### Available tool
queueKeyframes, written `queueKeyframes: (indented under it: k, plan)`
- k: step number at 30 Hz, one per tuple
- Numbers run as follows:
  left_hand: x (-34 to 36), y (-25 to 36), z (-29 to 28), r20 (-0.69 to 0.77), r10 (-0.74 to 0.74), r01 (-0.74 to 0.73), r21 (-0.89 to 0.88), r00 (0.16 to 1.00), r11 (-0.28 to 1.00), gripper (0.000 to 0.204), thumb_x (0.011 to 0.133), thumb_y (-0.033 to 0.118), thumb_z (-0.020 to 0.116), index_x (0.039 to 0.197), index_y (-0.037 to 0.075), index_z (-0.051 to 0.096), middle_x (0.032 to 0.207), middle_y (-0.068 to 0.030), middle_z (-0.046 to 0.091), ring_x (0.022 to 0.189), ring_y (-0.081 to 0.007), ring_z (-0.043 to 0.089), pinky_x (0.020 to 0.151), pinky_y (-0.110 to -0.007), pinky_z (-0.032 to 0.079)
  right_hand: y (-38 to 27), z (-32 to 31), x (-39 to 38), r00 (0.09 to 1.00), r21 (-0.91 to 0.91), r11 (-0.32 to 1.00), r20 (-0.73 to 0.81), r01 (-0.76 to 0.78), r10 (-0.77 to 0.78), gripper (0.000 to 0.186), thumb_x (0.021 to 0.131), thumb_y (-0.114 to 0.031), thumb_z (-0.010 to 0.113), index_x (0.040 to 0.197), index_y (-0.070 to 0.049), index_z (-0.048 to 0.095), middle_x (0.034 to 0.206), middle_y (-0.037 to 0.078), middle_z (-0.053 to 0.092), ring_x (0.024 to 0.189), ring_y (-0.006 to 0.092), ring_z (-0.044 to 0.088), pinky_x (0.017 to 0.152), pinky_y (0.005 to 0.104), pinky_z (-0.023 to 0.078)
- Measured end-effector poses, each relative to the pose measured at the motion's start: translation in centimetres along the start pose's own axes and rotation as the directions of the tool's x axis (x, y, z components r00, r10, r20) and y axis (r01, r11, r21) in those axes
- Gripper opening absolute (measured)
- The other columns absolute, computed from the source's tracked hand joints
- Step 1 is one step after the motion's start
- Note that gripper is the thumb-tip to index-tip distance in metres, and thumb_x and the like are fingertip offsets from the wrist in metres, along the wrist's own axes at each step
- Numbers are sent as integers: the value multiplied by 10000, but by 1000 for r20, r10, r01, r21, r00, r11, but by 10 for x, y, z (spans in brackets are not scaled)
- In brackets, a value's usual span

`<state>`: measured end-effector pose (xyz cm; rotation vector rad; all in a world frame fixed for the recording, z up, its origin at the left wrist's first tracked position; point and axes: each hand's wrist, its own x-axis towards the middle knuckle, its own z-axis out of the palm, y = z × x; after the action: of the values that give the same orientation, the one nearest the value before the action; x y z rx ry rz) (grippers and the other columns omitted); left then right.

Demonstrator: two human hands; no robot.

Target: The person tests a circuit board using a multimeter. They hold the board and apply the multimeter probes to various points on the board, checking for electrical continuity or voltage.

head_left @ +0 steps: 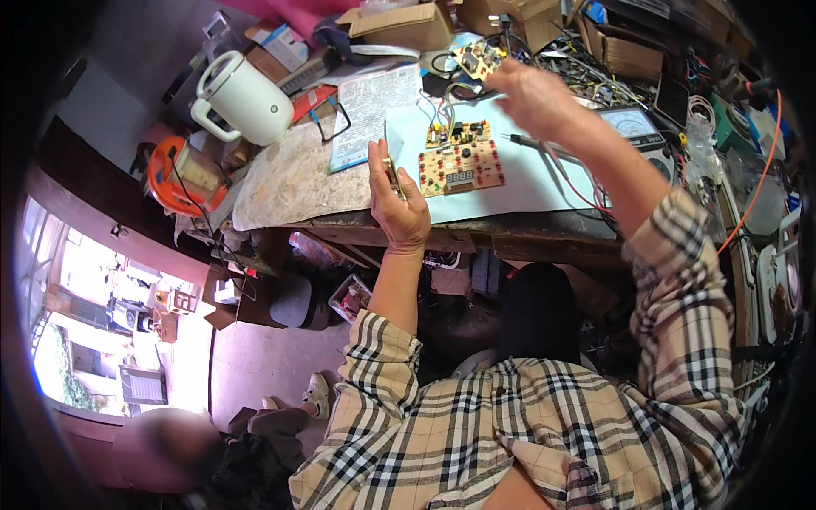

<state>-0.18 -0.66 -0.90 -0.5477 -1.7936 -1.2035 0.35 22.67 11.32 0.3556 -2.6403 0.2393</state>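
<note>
L hand point(398, 208) is pinching a small thing point(391, 174), can't tell what. R hand point(537, 100) is looking blurry by the small board point(478, 62) toward the tabletop's point(280, 191) back edge; can't tell its grip. Big board point(467, 163) is lying near the front edge: prob. light, stiff, breakable, best held by its sides. Bin point(338, 311) below is holding mixed bits.

The shirt point(476, 416) is flaunting black-and-white plaid over tan; the circuit board point(461, 163) is sporting red components on beige, the sheet point(544, 194) is glowing pale blue, the jug point(248, 100) is gleaming white, and that cable point(775, 153) is blazing orange!
</note>
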Motion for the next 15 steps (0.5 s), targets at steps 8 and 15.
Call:
queueKeyframes:
  k: [8, 15]
  plan:
    - [-19, 23, -9, 280, 447, -518, 282, 849, 807, 494, 904, 40, 563, 1375, -65, 456, 1344, -192, 561, 1250, -342, 531, 1018, -515, 406, -91, 55, -96, 976, 816, 573, -59, -73, 209, 197, 891, -127, 677, 1026, 11, 639, 893, 86, 659, 768, 151, 636, 714, 275, 517]
    - [-27, 47, -23, 409, 452, -597, 366, 792, 714, 513, 987, 287, 533, 1367, -55, 485, 1334, -113, 600, 1268, -308, 525, 1015, -464, 364, -93, 85, -118, 960, 975, -144, 196, -169, 200, 174, 918, -104, 659, 1024, 29, 621, 904, 11, 642, 833, 52, 592, 737, 225, 507]
